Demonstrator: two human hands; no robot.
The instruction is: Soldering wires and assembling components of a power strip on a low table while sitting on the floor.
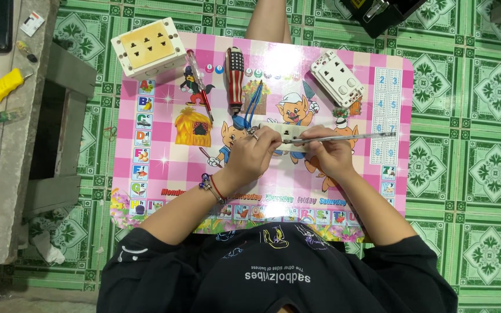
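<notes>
At the middle of the pink board (163, 168), a pale socket strip (288, 139) lies with its long axis running left to right, held between both hands. The left hand (249, 155) curls its fingers over the strip's left end, pinning it down. The right hand (330, 153) pinches a thin screwdriver (349, 138), whose shaft also runs left to right, tip touching the strip, handle pointing right. Both hands are equally close to the strip.
</notes>
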